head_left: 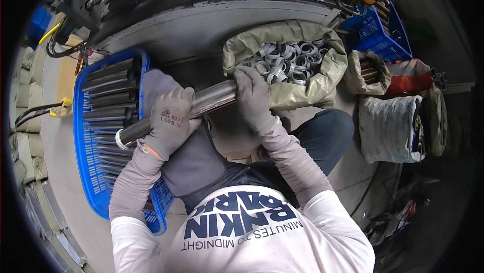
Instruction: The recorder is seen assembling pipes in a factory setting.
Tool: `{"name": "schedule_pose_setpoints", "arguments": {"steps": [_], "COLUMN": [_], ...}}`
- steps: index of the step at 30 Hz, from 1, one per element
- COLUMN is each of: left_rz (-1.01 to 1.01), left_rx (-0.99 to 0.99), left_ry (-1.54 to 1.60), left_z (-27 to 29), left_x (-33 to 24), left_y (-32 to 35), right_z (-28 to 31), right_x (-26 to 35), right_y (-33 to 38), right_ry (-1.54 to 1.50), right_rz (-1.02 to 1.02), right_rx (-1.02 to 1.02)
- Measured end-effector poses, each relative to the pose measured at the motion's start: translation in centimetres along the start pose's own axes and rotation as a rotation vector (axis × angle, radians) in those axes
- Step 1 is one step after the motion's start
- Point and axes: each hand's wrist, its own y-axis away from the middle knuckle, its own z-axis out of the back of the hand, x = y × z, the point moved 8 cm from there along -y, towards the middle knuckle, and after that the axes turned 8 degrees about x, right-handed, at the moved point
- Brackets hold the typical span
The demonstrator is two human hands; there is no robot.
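I hold a steel tube (191,109) across my lap, both gloved hands clamped on it and apart from each other. My left hand (169,122) wraps it near the low end, where a pale ring (120,139) sits on the tube just past my knuckles. My right hand (253,99) closes over the high end, fingers curled round the tip, right at the lip of the sack of rings (287,61).

To my mind the job goes best if the left hand keeps the tube from rolling while the right presses square along the tube's line; a tilted push would likely jam a ring.

Just beyond my left hand stands a blue crate (83,137) filled with dark tubes laid side by side. Beyond my right hand the olive sack lies open, its rim folded back. Further right of that hand are a small tan sack (368,74), a red bag (416,76), a grey woven sack (388,129) and, above them, another blue crate (378,33). My grey glove carries a small dark print on its back.
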Motion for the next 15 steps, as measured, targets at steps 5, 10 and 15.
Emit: {"name": "schedule_pose_setpoints", "arguments": {"steps": [5,10,15], "left_rz": [0.019,0.079,0.117], "left_rx": [0.097,-0.019,-0.105], "left_ry": [0.016,-0.041,0.042], "left_z": [-0.7,0.7,0.5], "left_x": [-0.3,1.1,2.3], "left_y": [-0.3,1.2,1.8], "right_z": [0.2,3.4,6.7], "right_x": [-2.2,-3.5,-8.7], "right_y": [0.6,-2.8,-4.9], "right_ry": [-0.128,0.136,0.882], "right_rz": [-0.099,-0.013,-0.128], "right_rx": [0.019,0.109,0.389]}}
